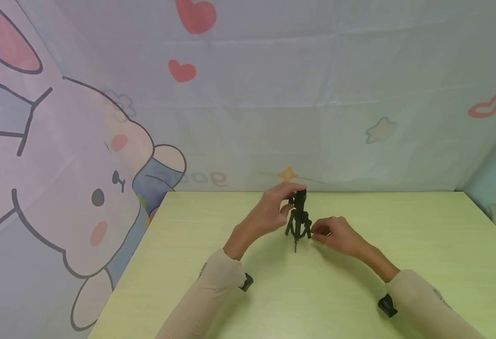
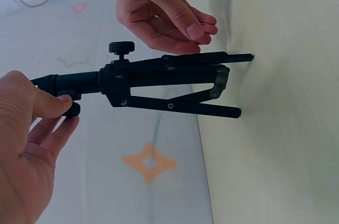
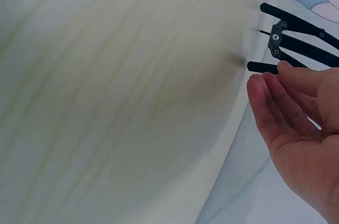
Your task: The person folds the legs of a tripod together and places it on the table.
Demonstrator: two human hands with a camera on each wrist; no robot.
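A small black tripod (image 1: 300,216) is held upright at the table (image 1: 358,301), its legs partly spread and its feet at or just above the surface. My left hand (image 1: 271,207) grips its upper part, with the thumb by a small knob (image 2: 72,109) in the left wrist view. My right hand (image 1: 337,235) is beside the tripod's lower right leg, fingers loosely bent. In the right wrist view its fingertips (image 3: 284,66) lie against or just in front of a leg (image 3: 260,67); I cannot tell whether they touch. A round side knob (image 2: 121,46) sticks out below the tripod's column.
Behind the table hangs a pale cloth (image 1: 273,141) printed with hearts. A large printed rabbit (image 1: 91,188) covers the cloth on the left. Dark straps (image 1: 387,305) show at both sleeve cuffs.
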